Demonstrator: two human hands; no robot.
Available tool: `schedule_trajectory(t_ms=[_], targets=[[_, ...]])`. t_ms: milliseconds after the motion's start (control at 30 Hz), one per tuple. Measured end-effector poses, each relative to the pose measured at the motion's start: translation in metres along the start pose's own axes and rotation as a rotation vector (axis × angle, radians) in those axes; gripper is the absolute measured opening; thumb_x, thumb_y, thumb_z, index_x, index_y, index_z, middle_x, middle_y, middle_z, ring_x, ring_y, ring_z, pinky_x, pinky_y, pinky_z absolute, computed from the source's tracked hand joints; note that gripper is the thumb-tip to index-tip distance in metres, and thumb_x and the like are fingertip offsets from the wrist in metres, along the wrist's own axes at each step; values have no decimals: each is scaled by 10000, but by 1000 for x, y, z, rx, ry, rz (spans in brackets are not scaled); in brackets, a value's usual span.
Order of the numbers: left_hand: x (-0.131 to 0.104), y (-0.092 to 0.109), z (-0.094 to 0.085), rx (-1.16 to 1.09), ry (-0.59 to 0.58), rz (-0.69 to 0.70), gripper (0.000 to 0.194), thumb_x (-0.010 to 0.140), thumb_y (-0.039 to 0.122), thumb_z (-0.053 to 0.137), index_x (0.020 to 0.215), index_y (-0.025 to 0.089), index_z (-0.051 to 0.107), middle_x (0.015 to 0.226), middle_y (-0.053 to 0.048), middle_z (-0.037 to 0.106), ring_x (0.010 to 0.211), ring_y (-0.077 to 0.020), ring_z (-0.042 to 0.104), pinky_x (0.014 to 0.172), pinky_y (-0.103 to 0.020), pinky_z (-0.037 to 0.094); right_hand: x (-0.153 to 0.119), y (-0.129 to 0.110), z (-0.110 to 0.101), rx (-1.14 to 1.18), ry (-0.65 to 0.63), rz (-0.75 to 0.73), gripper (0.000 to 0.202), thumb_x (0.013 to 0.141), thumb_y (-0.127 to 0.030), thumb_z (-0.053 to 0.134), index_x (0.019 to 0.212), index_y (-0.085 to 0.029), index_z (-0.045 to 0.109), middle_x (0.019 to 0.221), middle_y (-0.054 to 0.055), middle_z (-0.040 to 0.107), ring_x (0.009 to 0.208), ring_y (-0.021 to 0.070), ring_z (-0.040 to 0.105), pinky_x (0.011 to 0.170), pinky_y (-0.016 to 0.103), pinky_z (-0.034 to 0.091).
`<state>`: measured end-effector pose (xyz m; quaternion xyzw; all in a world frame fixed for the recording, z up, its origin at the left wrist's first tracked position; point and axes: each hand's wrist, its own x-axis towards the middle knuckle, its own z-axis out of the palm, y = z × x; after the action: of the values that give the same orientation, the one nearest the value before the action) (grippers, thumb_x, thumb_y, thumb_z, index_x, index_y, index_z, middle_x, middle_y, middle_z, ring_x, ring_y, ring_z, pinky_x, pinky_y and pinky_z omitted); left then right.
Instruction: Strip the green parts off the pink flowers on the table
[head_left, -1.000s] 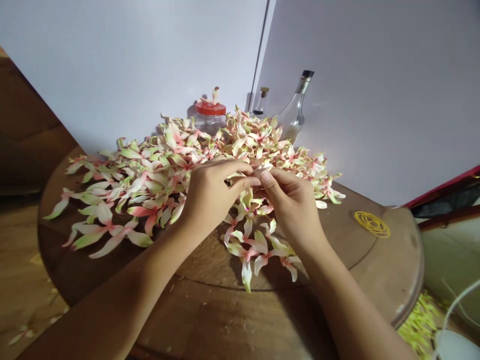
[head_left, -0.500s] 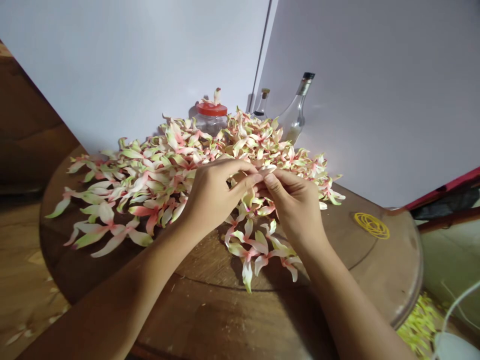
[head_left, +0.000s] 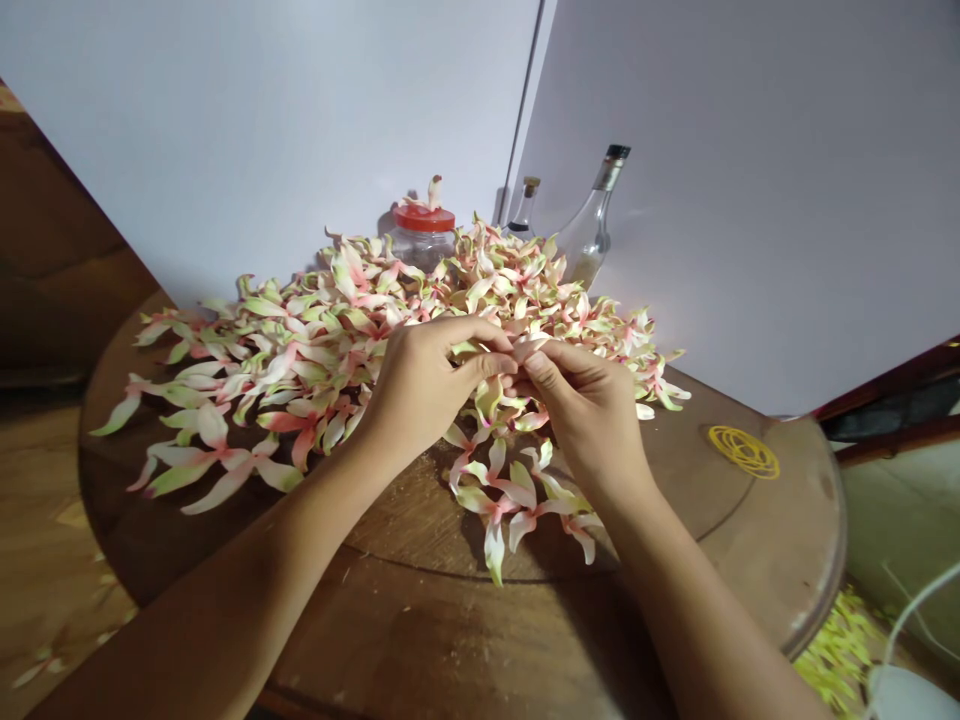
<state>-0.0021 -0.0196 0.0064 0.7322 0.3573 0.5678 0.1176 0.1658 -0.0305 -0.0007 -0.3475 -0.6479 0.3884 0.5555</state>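
Pink, white and pale green flowers [head_left: 292,340] lie in a wide heap across the round wooden table [head_left: 420,640]. My left hand [head_left: 435,375] is over the front of the heap, its thumb and fingers pinched together at the tips. Close against its fingertips, my right hand [head_left: 589,405] pinches a whitish flower [head_left: 531,342] between thumb and forefinger. The fingers hide most of that flower, and whether the left fingertips also grip it is hard to make out. Below the hands a small group of flowers [head_left: 499,510] rests on the table.
Behind the heap stand a clear jar with a red lid [head_left: 424,218], a small corked bottle [head_left: 525,205] and a taller clear bottle [head_left: 592,235] by the wall. Yellow rubber bands [head_left: 744,452] lie at the table's right. Yellow-green pieces [head_left: 836,650] cover the floor at lower right.
My left hand has shifted slightly, and its thumb and forefinger have come closer together. My right hand has barely moved; less of the whitish flower shows between the fingertips.
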Motion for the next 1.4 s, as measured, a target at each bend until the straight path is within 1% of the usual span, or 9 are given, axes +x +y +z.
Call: schedule_trajectory(t_ms=[233, 367, 500, 700, 1000, 1133, 1267, 1333, 1400], targets=[[0, 3, -1, 71, -23, 104, 40, 893, 184, 689, 902, 195, 727, 914, -33, 766, 868, -177, 714, 822, -319, 577, 0, 0, -1, 15, 3, 2, 169, 903, -389, 711, 884, -232, 771, 787, 12, 702, 713, 143, 666, 674, 271, 558], [-1, 4, 0, 312, -30, 250, 116, 901, 99, 606, 915, 189, 677, 1219, -88, 680, 1142, -251, 618, 991, -442, 501, 1, 0, -2, -22, 4, 31, 208, 892, -416, 716, 867, -215, 766, 774, 17, 703, 725, 150, 671, 685, 274, 564], [-3, 0, 4, 379, -31, 198, 80, 909, 117, 587, 869, 184, 607, 1307, -126, 586, 1216, -292, 555, 1020, -484, 468, 1, 0, -3, -156, -28, 25, 238, 904, -410, 693, 845, -186, 748, 746, 25, 687, 705, 152, 649, 634, 264, 517], [-11, -5, 18, 366, 85, 132, 112, 931, 103, 551, 912, 212, 532, 1247, -128, 547, 1220, -265, 536, 1024, -469, 462, 1, -1, -3, -365, 69, -29, 242, 883, -354, 695, 737, -162, 699, 615, -10, 570, 548, 90, 424, 493, 249, 311], [-16, -9, 34, 372, 196, 110, 153, 926, 69, 526, 921, 215, 481, 1189, -115, 527, 1156, -261, 537, 966, -478, 468, 1, 5, 1, -446, 97, -10, 211, 838, -264, 667, 653, -169, 632, 534, -33, 508, 508, 81, 378, 477, 254, 268], [-7, -21, 24, 265, 339, 0, 162, 942, 78, 488, 859, 215, 463, 1153, -103, 535, 1166, -249, 515, 996, -453, 470, 3, 11, -6, -502, 142, 35, 245, 801, -233, 677, 579, -177, 588, 493, -39, 478, 483, 81, 367, 470, 259, 271], [3, -32, 4, -58, 507, -171, 138, 1017, 241, 431, 929, 219, 536, 1055, -73, 610, 1060, -193, 580, 912, -338, 523, 9, 23, -16, -229, 234, 175, 219, 790, -284, 700, 614, -171, 636, 624, 25, 633, 549, 115, 534, 482, 257, 401], [6, -30, -2, -231, 437, -217, 159, 1018, 279, 435, 1001, 217, 581, 1057, -72, 645, 1049, -182, 616, 867, -308, 542, 12, 28, -23, -117, 273, 179, 214, 808, -312, 696, 654, -172, 649, 695, 50, 672, 610, 136, 602, 542, 279, 489], [7, -23, -6, -314, 276, -185, 165, 990, 248, 470, 954, 210, 627, 1093, -81, 663, 1097, -203, 633, 852, -331, 561, 15, 31, -29, -66, 305, 157, 209, 836, -344, 682, 717, -174, 664, 736, 60, 683, 635, 144, 627, 580, 296, 532]])
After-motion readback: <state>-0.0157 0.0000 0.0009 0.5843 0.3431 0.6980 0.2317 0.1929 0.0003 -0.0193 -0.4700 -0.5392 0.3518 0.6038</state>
